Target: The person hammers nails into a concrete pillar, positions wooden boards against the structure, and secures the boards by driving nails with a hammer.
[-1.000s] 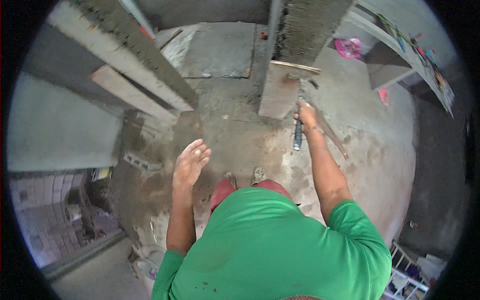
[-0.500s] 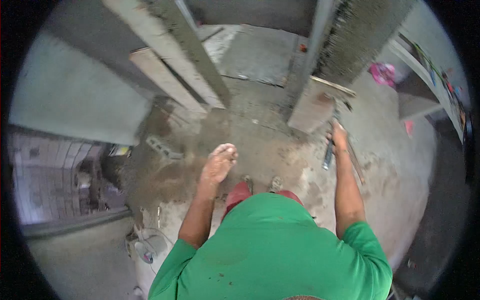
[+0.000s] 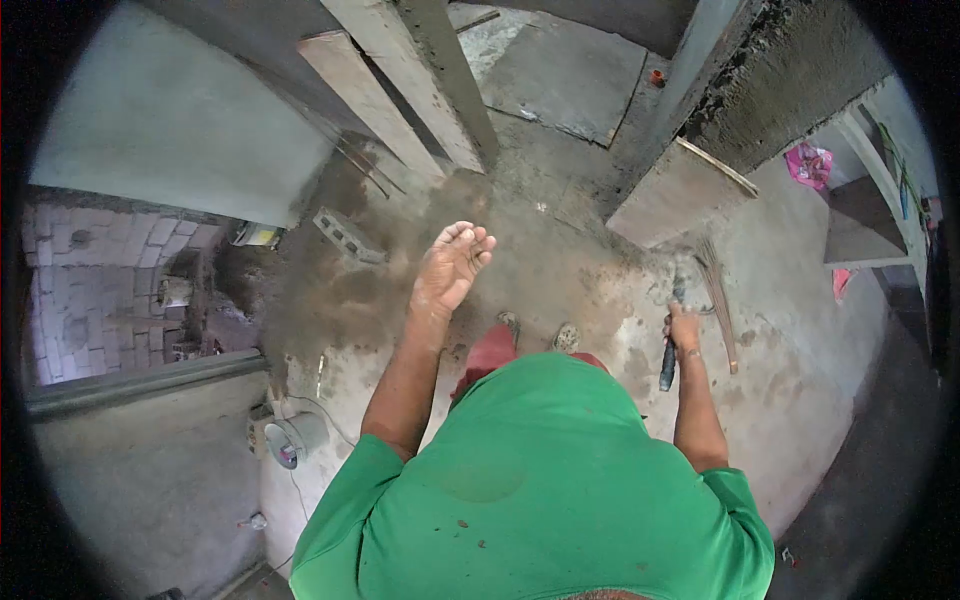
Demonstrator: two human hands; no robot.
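Right hand (image 3: 684, 328), frame right, clenches black-handled tool (image 3: 668, 364): likely stiff, head-heavy; best held by handle (image 3: 666, 378). Left hand (image 3: 452, 270) empty.

From where I stand, a block (image 3: 348, 236) lies on the floor (image 3: 560, 265) left of the left fingers (image 3: 481, 243), with a plank (image 3: 368, 98) ahead. A stick bundle (image 3: 718, 308) lies right of the right fingers (image 3: 676, 321); a pillar (image 3: 790, 85) stands ahead.

Your shirt (image 3: 560, 470) is bright green with small dark specks, your trousers (image 3: 487, 357) dull red, the bag (image 3: 808, 165) pink, the floor (image 3: 560, 270) mottled grey and brown.
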